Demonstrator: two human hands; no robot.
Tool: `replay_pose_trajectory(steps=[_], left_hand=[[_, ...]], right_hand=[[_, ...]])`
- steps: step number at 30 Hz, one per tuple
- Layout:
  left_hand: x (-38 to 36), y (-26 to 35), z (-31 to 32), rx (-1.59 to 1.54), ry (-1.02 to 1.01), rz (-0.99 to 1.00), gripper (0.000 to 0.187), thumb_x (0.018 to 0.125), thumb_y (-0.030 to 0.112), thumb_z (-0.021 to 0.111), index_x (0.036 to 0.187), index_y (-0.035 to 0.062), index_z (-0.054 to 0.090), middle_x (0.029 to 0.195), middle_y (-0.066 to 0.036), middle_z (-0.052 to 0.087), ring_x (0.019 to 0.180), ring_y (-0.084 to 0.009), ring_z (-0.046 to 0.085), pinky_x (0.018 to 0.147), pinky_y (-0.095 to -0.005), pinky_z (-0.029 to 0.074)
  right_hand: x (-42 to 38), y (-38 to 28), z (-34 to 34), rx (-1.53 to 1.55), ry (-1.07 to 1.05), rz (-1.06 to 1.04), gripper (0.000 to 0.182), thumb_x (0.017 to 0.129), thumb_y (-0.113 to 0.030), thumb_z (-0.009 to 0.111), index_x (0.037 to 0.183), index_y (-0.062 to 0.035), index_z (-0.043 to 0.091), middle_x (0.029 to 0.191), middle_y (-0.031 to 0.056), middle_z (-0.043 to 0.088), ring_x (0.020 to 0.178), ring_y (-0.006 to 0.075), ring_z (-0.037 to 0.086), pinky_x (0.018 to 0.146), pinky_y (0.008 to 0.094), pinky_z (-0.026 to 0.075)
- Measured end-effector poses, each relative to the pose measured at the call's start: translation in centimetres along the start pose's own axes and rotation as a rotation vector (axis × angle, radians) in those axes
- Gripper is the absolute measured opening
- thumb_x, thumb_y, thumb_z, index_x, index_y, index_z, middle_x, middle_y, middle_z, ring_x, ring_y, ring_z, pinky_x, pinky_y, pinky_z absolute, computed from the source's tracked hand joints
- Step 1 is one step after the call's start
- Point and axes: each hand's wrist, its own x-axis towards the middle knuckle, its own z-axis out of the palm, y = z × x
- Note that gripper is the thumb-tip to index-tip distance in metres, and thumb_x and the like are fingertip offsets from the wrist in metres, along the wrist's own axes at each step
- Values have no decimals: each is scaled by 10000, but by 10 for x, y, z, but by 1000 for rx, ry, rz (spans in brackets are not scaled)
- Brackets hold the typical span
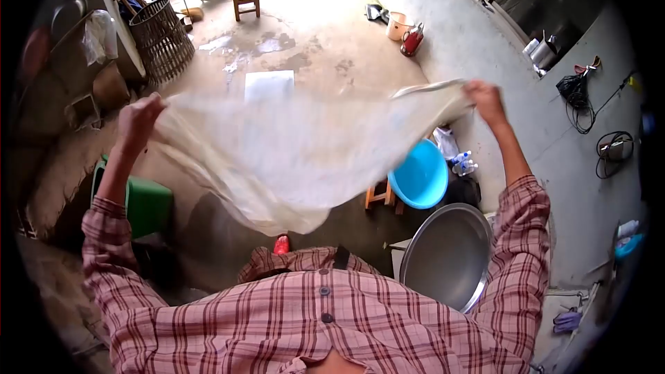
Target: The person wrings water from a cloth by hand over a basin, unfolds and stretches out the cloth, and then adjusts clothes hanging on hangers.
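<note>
A pale, whitish cloth [298,152] is stretched out in the air in front of my body, sagging in the middle and blurred by motion. At the left, my left hand [140,119] is closed round one upper corner of it. My right hand [487,102] grips the opposite corner at the right, about as high as the left one. The cloth's lower edge hangs above the dark floor, just beyond a red shoe [280,244].
A blue basin [419,174] on a wooden stool and a large metal basin [447,256] stand at the right. A green bin [149,206] is at the left. Farther off are a wicker basket [161,38], a small chair [246,5], a bucket [398,26] and a red thermos [412,40].
</note>
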Motion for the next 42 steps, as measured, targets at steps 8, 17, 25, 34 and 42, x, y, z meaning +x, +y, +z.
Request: replay_pose_trajectory(steps=[8, 17, 25, 34, 42], left_hand=[[1, -18, -10, 328, 7, 59, 85, 845, 146, 639, 806, 78, 606, 683, -130, 600, 622, -212, 621, 525, -327, 469], [-1, 7, -57, 211, -102, 319, 413, 726, 382, 742, 678, 44, 509, 628, -113, 509, 598, -331, 543, 529, -402, 413], [-5, -24, -62, -124, -177, 114, 153, 746, 89, 729, 767, 23, 593, 681, -78, 557, 631, -200, 553, 583, -316, 428], [-14, -74, -47, -872, 30, -329, 109, 895, 158, 642, 963, 80, 606, 842, 62, 564, 777, -23, 501, 667, -185, 402], [47, -55, -49, -774, 718, -344, 190, 887, 220, 638, 973, 52, 657, 823, 1, 601, 719, -83, 510, 642, -240, 420]], right_hand=[[-32, 1, -21, -170, 143, -68, 107, 881, -105, 590, 867, -43, 677, 707, 39, 634, 585, 98, 567, 509, 268, 462], [-31, -17, -98, -155, 606, -52, 101, 830, -136, 686, 751, -90, 643, 603, -44, 522, 452, 45, 418, 397, 217, 344], [-53, -34, -130, 382, 396, -23, 139, 884, -200, 641, 990, -118, 601, 979, 6, 621, 861, 159, 589, 720, 338, 496], [-47, -8, -173, 357, 473, -191, 251, 811, -152, 732, 1024, -85, 617, 920, -1, 643, 795, 126, 603, 673, 293, 490], [-43, -57, -90, -125, 795, -482, 170, 855, -216, 666, 902, -57, 628, 756, 4, 618, 693, 138, 587, 603, 290, 446]])
